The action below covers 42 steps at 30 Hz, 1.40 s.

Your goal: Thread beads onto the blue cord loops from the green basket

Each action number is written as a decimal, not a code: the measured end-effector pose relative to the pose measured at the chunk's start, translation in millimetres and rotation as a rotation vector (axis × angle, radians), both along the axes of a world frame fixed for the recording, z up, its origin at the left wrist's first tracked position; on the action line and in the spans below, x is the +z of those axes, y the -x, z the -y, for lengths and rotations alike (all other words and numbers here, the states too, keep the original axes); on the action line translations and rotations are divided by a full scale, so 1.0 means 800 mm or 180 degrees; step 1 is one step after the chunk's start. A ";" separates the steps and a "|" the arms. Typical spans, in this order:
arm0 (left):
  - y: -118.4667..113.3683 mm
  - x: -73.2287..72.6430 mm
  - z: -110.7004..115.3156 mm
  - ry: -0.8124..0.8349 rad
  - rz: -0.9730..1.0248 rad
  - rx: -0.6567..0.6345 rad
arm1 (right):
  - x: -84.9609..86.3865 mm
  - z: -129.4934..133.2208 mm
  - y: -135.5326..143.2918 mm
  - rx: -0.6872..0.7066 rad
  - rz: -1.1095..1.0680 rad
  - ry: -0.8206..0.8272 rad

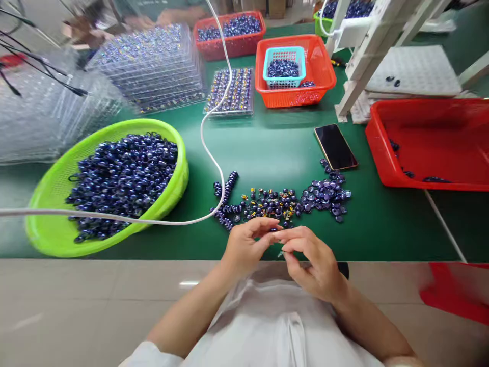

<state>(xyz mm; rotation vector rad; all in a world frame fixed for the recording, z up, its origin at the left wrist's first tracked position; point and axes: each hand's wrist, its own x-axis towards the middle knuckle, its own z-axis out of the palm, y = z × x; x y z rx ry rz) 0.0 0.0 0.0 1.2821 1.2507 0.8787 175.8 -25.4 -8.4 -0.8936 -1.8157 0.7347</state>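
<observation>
Fingertips (270,239) of my left hand (244,248) close narrowly round a small dark piece (273,230), near the table's close edge in the head view; exactly how they bear on it is partly hidden. My right hand (315,262) pinches a small pale piece (280,254), too tiny to make out, with one finger reaching to the left fingertips. Taking my hands as the clock's centre, mixed dark and gold pieces (275,203) lie just beyond at 12 on the green table (275,142), flat dark discs (324,194) between 1 and 2, stacked dark rows (230,186) between 10 and 11. A green basket (180,178) of looped dark pieces sits farther off at 10, a phone (336,147) at 1. To do this well, I'd make the left hand a steady clamp, pressing lightly since the glossy surface could slip, and leave fine moves to the right. I'd work over the table, not my lap, so anything dropped lands within reach.
</observation>
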 end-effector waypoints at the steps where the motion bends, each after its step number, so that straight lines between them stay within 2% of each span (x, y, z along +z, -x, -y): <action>1: -0.002 0.001 -0.001 -0.0029 -0.0073 -0.0076 | 0.002 0.000 -0.004 0.0003 0.0093 0.0015; 7: -0.011 0.005 -0.007 0.0143 -0.0054 -0.0536 | 0.008 0.002 -0.021 -0.0094 0.0504 0.0022; 14: -0.008 0.000 -0.005 0.0082 0.0156 -0.0454 | 0.003 0.009 -0.022 -0.0140 0.0444 0.0154; 21: -0.004 -0.004 0.000 -0.0561 -0.0209 -0.0472 | 0.014 0.004 -0.015 -0.0781 0.0091 0.1043; 26: -0.006 -0.001 0.001 -0.1185 -0.0315 -0.0689 | 0.024 -0.004 -0.012 -0.0498 0.0149 0.1507; 31: -0.005 -0.002 0.001 -0.1618 -0.0434 -0.0754 | 0.021 -0.004 -0.012 -0.0510 -0.0113 0.1985; 42: 0.000 -0.002 -0.001 -0.2235 -0.0919 -0.1002 | 0.023 -0.003 -0.013 -0.0446 0.0091 0.2286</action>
